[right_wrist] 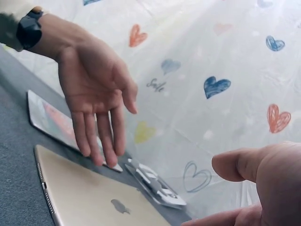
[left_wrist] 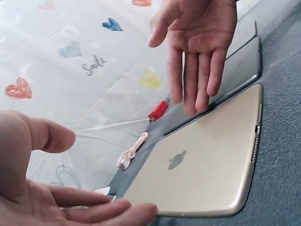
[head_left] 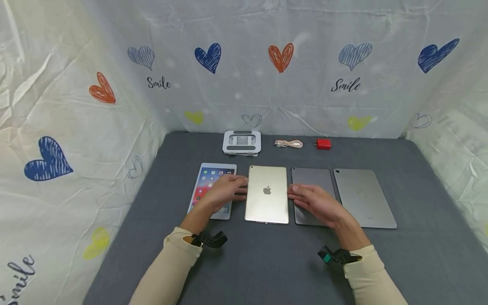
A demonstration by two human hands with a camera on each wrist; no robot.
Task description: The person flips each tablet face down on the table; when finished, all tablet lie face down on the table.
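While a slim gold tablet lies back side up in the middle of the dark gray counter, its sheen bright around a darker apple emblem, the left hand and right hand flank its long sides, fingers extended and grasping nothing, though I cannot tell whether they touch its edges. The left hand hides part of a lit white tablet, the right part of a dark gray tablet beside a silver tablet; behind sit a folded stand, bundled cable and red plug.
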